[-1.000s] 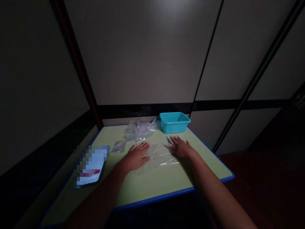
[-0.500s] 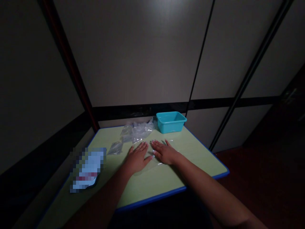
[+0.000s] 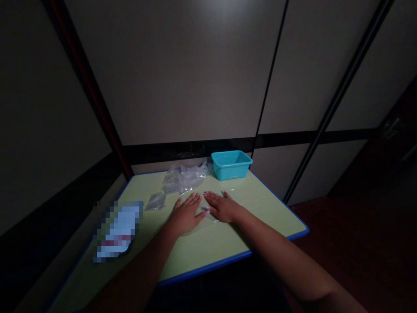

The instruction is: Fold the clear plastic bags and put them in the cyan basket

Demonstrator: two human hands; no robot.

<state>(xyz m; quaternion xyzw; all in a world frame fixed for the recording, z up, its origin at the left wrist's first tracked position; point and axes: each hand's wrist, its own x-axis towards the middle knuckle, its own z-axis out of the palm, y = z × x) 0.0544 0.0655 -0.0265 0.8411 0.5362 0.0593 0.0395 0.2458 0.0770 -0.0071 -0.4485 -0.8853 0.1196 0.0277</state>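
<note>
A clear plastic bag (image 3: 211,217) lies flat on the table, much of it hidden under my hands. My left hand (image 3: 186,215) rests palm down on its left part, fingers stretched out. On the right part lies my right hand (image 3: 224,208), also palm down and open, its thumb close to the left thumb. Just beyond the left hand is a small folded clear bag (image 3: 156,201). Behind it sits a crumpled heap of clear plastic bags (image 3: 187,177).
A turquoise plastic basket (image 3: 232,166) stands at the table's back right. A blurred-out, pale blue item (image 3: 119,230) lies at the left edge. The pale green table (image 3: 202,256) has a blue rim, and panelled doors (image 3: 189,78) rise right behind it.
The whole view has shifted slightly, so everything appears a little further left. Both hands stay flat on the bag, with hardly any movement against the table.
</note>
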